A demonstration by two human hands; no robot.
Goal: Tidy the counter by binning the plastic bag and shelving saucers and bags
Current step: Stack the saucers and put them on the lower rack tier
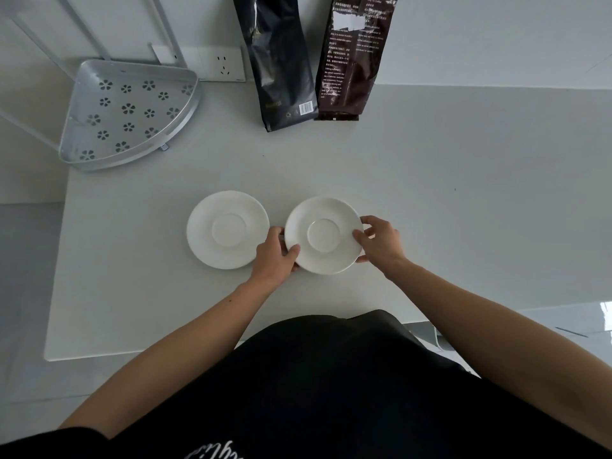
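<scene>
Two white saucers sit side by side on the white counter (463, 193). My left hand (276, 255) grips the left rim of the right saucer (324, 235), thumb on top. My right hand (381, 240) holds the same saucer's right rim with thumb and fingers. The left saucer (228, 229) lies flat and untouched just beside my left hand. At the back, a black bag (280, 61) and a brown bag (354, 58) stand upright against the wall. No plastic bag is in view.
A silver corner shelf (126, 114) with flower-shaped holes stands at the back left on white legs. A wall socket (223, 66) is behind it. The counter's front edge runs just before my body; tiled floor shows at left.
</scene>
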